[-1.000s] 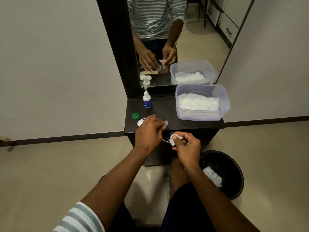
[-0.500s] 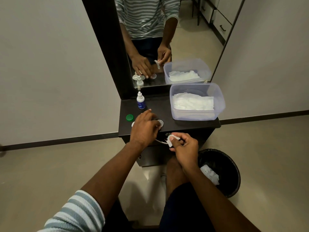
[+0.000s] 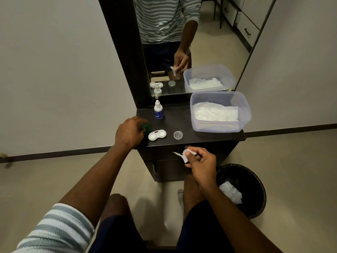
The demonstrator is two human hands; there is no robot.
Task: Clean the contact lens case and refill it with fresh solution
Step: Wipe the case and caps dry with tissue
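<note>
Apparently somewhere mid-task, judging from the spread on the tabletop (image 3: 200, 137). Taking the contact lens case (image 3: 157, 135) as the landmark: white, lying open and uncapped near the front edge, both wells facing up. Hard to tell whether the wells are dry, wet or filled. Just to its left, the left hand (image 3: 128, 133), fingers curled down over the green cap (image 3: 146, 127), seemingly gripping it, though contact is partly hidden. To the right of the case and clear of it, the clear cap (image 3: 178, 135), resting flat. Behind the case, toward the mirror (image 3: 209, 42), the solution bottle (image 3: 158, 112), upright, with its nozzle on. Farther right and behind, a clear plastic tub (image 3: 244, 114) of white tissues (image 3: 215, 114). In front of the case and below the tabletop edge, the right hand (image 3: 201, 162), pinching a small wad of tissue (image 3: 187, 155), with what looks like a thin metal tool sticking out to the left. Lower right of that, on the floor, a black bin (image 3: 255, 201) with crumpled tissue already inside.

Probably wiping of one cap finished and the green one next. No sign of refilling yet; recapping also left.
</note>
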